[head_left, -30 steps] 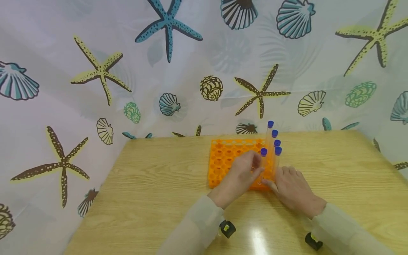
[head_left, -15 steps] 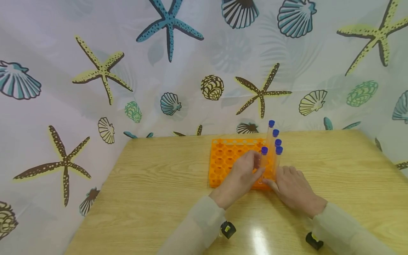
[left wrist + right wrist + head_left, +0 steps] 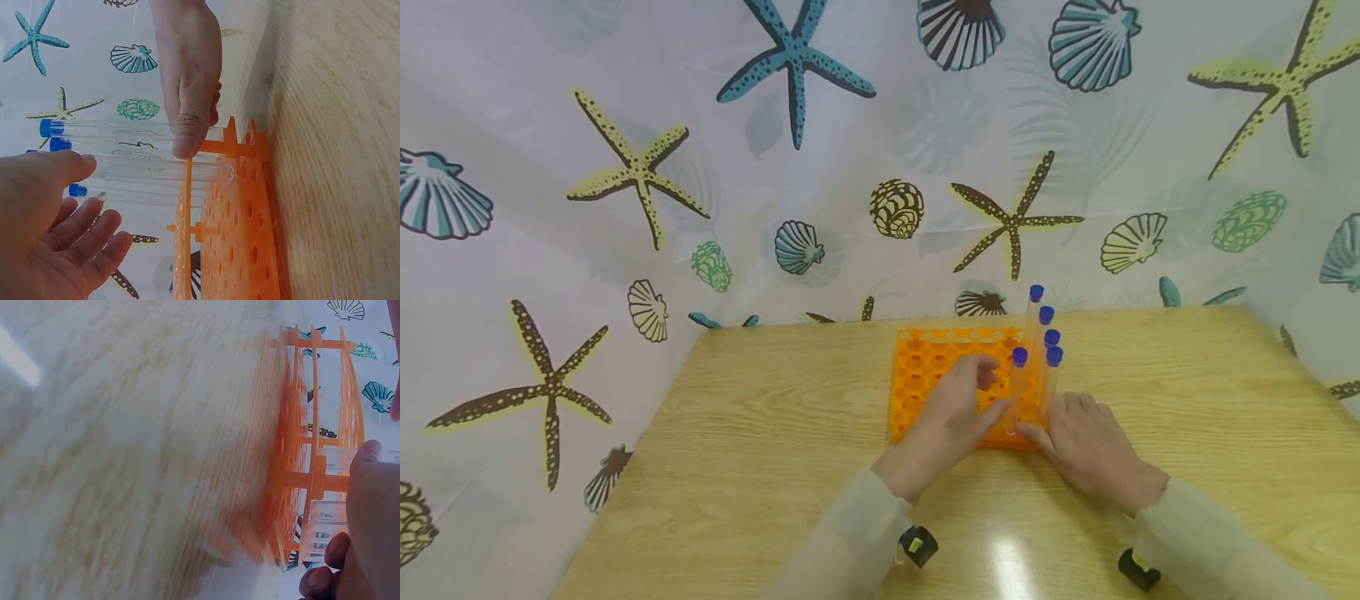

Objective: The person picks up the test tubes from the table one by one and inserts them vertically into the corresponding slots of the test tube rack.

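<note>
An orange test tube rack (image 3: 925,372) stands on the table, with several clear, blue-capped test tubes upright at its right end. The front-left test tube (image 3: 1017,390) stands nearest to my left hand (image 3: 951,412). That hand has its fingers spread and loosely bent, and the thumb is close to the tubes; whether it touches one I cannot tell. In the left wrist view the palm (image 3: 44,250) holds nothing. My right hand (image 3: 1093,450) grips the rack's front right corner. The right wrist view shows its thumb (image 3: 367,453) on the upper plate and fingers curled at the side.
The wooden table (image 3: 760,467) extends around the rack. A curtain (image 3: 850,275) printed with shells and starfish hangs behind and along the sides. Dark wrist cameras (image 3: 919,546) sit below both sleeves.
My left hand has drawn back to the left from the front-left test tube, and its fingers have opened. That tube stays upright in the rack. The right hand has kept its place.
</note>
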A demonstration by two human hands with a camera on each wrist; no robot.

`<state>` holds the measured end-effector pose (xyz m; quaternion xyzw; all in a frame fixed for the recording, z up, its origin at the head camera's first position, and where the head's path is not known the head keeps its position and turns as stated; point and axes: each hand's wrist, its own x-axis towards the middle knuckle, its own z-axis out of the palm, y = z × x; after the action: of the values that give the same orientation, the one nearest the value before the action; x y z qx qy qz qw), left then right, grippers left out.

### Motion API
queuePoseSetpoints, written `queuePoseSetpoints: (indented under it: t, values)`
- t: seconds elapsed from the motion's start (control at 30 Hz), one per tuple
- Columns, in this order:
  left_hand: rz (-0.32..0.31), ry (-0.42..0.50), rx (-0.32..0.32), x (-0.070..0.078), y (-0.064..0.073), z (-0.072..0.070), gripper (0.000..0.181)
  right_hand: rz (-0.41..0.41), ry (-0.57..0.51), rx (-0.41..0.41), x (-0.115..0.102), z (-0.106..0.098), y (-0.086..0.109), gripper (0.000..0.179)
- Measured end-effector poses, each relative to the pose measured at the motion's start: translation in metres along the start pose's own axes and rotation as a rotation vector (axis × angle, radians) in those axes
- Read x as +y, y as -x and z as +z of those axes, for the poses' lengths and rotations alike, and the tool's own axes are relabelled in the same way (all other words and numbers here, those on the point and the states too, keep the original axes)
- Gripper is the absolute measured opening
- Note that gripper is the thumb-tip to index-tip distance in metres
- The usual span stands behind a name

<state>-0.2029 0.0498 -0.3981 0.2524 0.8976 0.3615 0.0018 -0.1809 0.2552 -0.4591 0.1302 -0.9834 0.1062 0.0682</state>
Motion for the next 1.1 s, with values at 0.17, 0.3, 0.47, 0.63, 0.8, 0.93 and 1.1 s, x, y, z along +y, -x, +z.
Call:
queuePoseSetpoints:
  t: [0.17, 0.3, 0.47, 0.63, 0.8, 0.93, 1.1]
  values:
    - [0.009, 0.035, 0.022, -0.004, 0.008, -0.010, 0.044, 0.000, 0.014, -0.002, -0.001, 0.000, 0.000, 0.054]
    - [0.046, 0.037, 0.053, -0.007, 0.016, -0.019, 0.045, 0.003, 0.022, -0.001, -0.002, 0.000, 0.000, 0.055]
    - [0.057, 0.016, 0.081, -0.013, 0.026, -0.028, 0.045, 0.001, 0.041, 0.007, -0.002, 0.001, 0.000, 0.053]
    - [0.053, -0.005, 0.099, -0.022, 0.036, -0.036, 0.038, 0.001, 0.045, 0.008, -0.002, 0.002, 0.001, 0.052]
    - [0.054, -0.012, 0.095, -0.031, 0.048, -0.043, 0.031, 0.004, 0.041, -0.001, -0.003, 0.002, 0.001, 0.051]
    - [0.106, -0.057, 0.098, -0.036, 0.058, -0.046, 0.028, 0.004, 0.035, -0.001, -0.001, 0.002, 0.001, 0.051]
    - [0.091, -0.075, 0.026, -0.044, 0.071, -0.048, 0.026, 0.004, 0.033, 0.004, -0.002, 0.003, 0.001, 0.051]
